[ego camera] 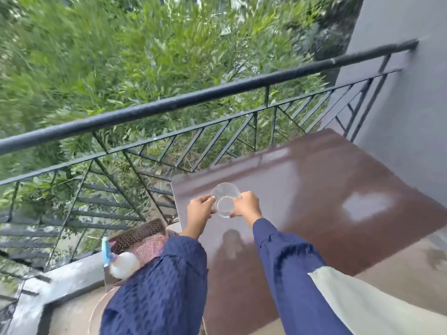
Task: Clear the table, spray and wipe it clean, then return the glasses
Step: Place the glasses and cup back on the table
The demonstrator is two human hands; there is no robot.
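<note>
With the counter [314, 189] apparently wiped, only returning the glasses [226, 191] remains: the left hand [202, 210] grips one, the right hand [246, 205] the other.

You wear loose navy-blue sleeves with a small darker woven pattern. The left sleeve [159, 286] and right sleeve [287, 267] are gathered at cuffs behind your bare left hand [202, 209] and right hand [246, 204].
</note>
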